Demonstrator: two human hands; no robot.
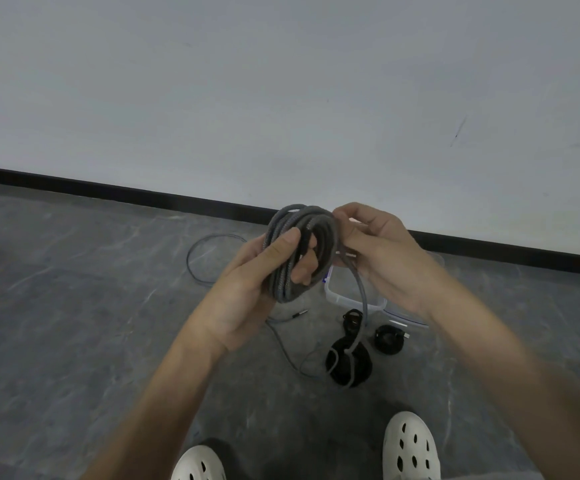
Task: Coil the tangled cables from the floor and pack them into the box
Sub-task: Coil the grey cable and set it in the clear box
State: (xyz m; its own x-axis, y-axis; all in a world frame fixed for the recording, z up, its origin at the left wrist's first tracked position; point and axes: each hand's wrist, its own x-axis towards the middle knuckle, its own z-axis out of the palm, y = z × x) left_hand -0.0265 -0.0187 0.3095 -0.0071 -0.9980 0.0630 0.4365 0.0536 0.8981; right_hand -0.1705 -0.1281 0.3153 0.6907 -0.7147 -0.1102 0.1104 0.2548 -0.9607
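My left hand (pixel 261 282) grips a coil of grey braided cable (pixel 319 233), thumb over its front and fingers through the loop. My right hand (pixel 382 251) pinches the same cable at the coil's right side. From there the loose strand (pixel 363 303) hangs down to the floor and trails left in a wide loop (pixel 195 258); its metal plug (pixel 299 313) lies on the floor. A clear plastic box (pixel 351 301) stands on the floor behind my right hand, mostly hidden. Three black coiled cables (pixel 349 363) lie in front of the box.
The grey floor (pixel 74 306) meets a pale wall with a black skirting board (pixel 143 194) just behind the box. My two white perforated shoes (pixel 411 448) show at the bottom edge. The box's clear lid (pixel 406 322) lies beside it.
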